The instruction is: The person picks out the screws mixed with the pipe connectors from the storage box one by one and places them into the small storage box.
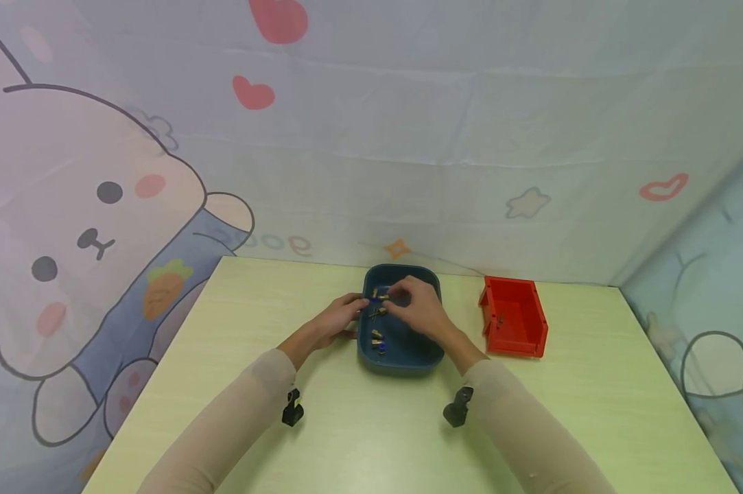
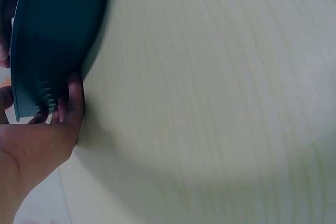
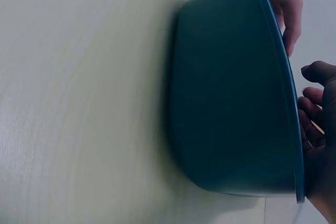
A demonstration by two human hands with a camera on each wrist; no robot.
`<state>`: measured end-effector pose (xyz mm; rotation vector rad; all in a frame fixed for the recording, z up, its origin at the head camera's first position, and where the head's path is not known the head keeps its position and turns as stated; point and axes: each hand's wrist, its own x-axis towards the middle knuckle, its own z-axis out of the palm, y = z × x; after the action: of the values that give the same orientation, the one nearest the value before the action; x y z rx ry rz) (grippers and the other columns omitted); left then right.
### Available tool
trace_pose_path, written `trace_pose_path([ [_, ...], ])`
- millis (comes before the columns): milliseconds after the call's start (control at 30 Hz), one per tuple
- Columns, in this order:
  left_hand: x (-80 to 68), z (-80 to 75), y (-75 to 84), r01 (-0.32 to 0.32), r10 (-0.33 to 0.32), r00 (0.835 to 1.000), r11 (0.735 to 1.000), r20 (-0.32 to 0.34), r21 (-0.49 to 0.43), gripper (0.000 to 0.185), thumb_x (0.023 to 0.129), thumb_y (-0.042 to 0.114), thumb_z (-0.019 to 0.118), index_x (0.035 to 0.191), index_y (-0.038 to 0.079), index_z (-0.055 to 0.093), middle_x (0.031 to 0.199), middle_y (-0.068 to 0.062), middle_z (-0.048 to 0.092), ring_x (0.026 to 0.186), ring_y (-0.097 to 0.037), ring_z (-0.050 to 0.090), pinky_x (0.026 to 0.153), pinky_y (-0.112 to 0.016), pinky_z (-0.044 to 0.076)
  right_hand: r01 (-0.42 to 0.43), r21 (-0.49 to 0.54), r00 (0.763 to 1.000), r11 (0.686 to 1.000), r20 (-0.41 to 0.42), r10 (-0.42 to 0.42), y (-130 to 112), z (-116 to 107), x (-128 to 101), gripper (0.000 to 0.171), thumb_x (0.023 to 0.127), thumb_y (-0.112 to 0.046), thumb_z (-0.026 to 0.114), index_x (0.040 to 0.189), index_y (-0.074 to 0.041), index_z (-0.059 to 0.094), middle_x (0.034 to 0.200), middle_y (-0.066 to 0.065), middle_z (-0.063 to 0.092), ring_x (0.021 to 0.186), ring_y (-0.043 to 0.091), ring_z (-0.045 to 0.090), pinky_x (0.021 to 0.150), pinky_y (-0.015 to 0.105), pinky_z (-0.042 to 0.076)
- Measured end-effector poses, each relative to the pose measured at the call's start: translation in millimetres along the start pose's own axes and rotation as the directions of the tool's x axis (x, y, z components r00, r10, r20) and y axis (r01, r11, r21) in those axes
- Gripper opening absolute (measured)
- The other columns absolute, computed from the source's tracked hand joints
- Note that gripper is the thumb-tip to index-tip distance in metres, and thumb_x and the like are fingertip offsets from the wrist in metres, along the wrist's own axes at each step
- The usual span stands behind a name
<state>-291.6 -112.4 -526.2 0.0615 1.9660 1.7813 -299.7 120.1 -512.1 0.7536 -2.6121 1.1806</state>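
Observation:
A dark blue plastic basin (image 1: 402, 370) sits on the table, its side wall (image 3: 231, 93) filling much of the right wrist view. Several small brass-coloured pieces (image 1: 377, 335), some with blue parts, lie along its left side. My left hand (image 1: 337, 319) grips the basin's left wall, thumb at the rim and fingers (image 2: 76, 98) against the outside, low down. Over the basin is my right hand (image 1: 417, 305), its fingers bent and the thumb apart from them. Its fingertips are close to a small brass piece (image 1: 383, 298); I see nothing clearly held.
To the right of the basin stands a red plastic bin (image 1: 516, 350) with a small metal piece (image 1: 500, 319) in it. A pale wood-grain table (image 1: 371, 439) carries both containers. Behind it hangs a printed cloth (image 1: 408, 137).

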Motion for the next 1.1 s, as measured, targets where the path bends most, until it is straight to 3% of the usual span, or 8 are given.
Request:
trace_pose_path([
  [800,-1.2,-0.2,-1.0,-0.011,0.011,1.000,1.000,0.004,0.008,0.057,0.113,0.036,0.050,0.162,0.009,0.039,0.159,-0.018,0.048,0.148,-0.037,0.046,0.104,-0.051,0.054,-0.035,0.024,0.999,0.999,0.005,0.035,4.0,15.1,6.2,0.025,0.090,-0.016,0.086,0.108,0.000,0.078,0.100,0.009,0.071,0.094,0.024,0.070,0.086,0.039,0.059],
  [1100,-2.7,0.5,0.4,-0.002,0.002,1.000,1.000,0.003,0.003,0.057,0.113,0.035,0.049,0.162,0.008,0.038,0.160,-0.018,0.047,0.149,-0.037,0.044,0.105,-0.051,0.053,-0.040,0.020,0.999,0.999,0.009,0.039,5.0,22.8,9.0,0.017,0.091,-0.013,0.084,0.104,-0.002,0.078,0.098,0.008,0.071,0.091,0.025,0.070,0.085,0.040,0.059],
])
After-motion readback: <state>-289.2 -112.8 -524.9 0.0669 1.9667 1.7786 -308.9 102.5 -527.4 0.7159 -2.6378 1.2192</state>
